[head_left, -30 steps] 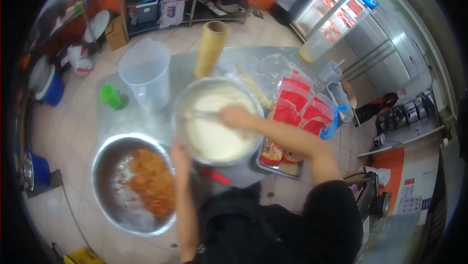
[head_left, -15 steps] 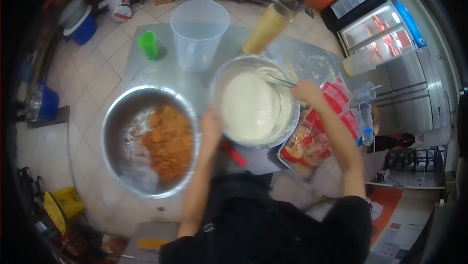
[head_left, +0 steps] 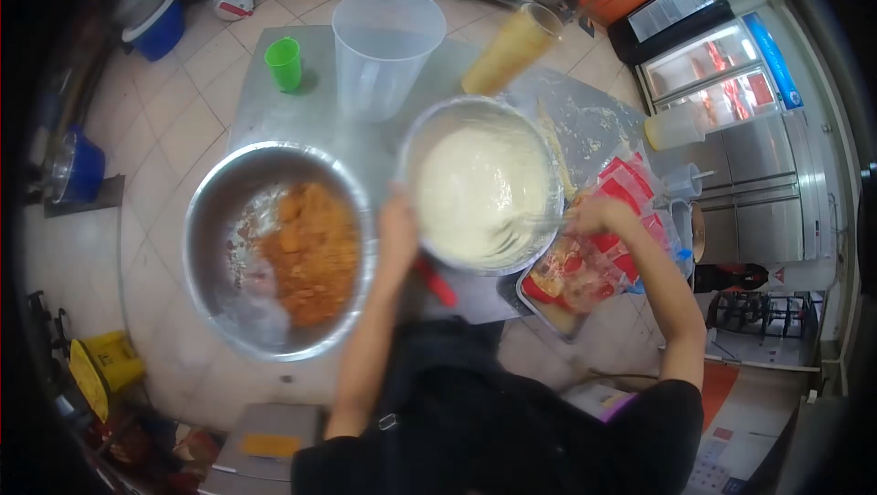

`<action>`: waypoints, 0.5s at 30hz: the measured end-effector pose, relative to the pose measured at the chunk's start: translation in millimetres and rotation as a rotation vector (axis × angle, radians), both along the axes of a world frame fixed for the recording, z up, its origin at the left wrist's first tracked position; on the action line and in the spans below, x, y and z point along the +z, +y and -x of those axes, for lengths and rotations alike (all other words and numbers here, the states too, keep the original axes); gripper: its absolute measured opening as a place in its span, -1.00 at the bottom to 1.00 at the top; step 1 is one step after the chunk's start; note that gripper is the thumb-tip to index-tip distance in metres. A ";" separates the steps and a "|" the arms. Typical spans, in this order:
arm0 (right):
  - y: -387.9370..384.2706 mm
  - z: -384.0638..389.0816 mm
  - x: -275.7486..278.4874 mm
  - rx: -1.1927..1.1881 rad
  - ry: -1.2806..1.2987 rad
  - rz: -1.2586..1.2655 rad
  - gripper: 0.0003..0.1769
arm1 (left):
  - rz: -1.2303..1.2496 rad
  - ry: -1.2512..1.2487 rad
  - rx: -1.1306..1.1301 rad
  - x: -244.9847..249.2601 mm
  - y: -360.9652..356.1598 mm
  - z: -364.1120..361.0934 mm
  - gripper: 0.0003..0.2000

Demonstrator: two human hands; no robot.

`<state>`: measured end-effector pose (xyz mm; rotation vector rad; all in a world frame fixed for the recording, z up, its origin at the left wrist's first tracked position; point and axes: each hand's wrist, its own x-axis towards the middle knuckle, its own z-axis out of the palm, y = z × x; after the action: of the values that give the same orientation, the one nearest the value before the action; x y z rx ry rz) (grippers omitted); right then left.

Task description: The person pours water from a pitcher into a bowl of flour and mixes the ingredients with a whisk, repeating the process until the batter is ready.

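A metal mixing bowl (head_left: 413, 143) of pale, creamy batter (head_left: 470, 184) stands on the table in front of me. My left hand (head_left: 398, 228) grips its left rim, slightly blurred. On the right, my right hand (head_left: 598, 215) is closed round the handle of a whisk (head_left: 523, 235), whose wires dip into the batter near the bowl's lower right side. A larger steel basin (head_left: 206, 248) to the left holds orange-brown coated pieces (head_left: 315, 258) and a clear plastic bag (head_left: 258, 299). Below the mixing bowl sticks out a red handle (head_left: 437, 283); what it belongs to is hidden.
Behind the bowls stand a green cup (head_left: 284, 66), a large clear plastic jug (head_left: 384, 57) and a yellowish cylinder (head_left: 512, 49) like a film roll. Right of the mixing bowl lie a tray (head_left: 557, 323) and red-and-clear plastic packaging (head_left: 621, 194). White smears mark the tabletop (head_left: 585, 111).
My right hand has moved down and slightly right, carrying the whisk from the bowl's upper right to its lower right. My left hand stays at the rim. The view has shifted slightly.
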<state>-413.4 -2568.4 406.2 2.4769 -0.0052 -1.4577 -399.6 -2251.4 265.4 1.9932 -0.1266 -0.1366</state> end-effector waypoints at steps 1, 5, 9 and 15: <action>-37.1 -12.5 -24.4 0.050 -0.083 0.075 -0.58 | 0.007 0.016 -0.013 2.4 1.1 0.2 -0.48; 11.0 -60.1 -34.3 -0.096 -0.680 0.021 -0.55 | 0.004 -0.082 0.008 -10.3 -3.1 1.8 -0.48; 99.3 -13.7 -99.6 0.181 -0.745 -0.275 -0.76 | 0.002 -0.013 0.043 -5.4 -3.5 3.4 -0.49; 112.1 77.7 -4.8 -0.137 -0.239 -0.175 -0.65 | 0.048 0.011 0.040 -9.7 -1.1 5.4 -0.51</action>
<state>-491.0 -2456.3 401.4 2.8311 -0.0993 -1.2498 -405.1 -2252.5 255.6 1.9456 -0.0818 -0.1174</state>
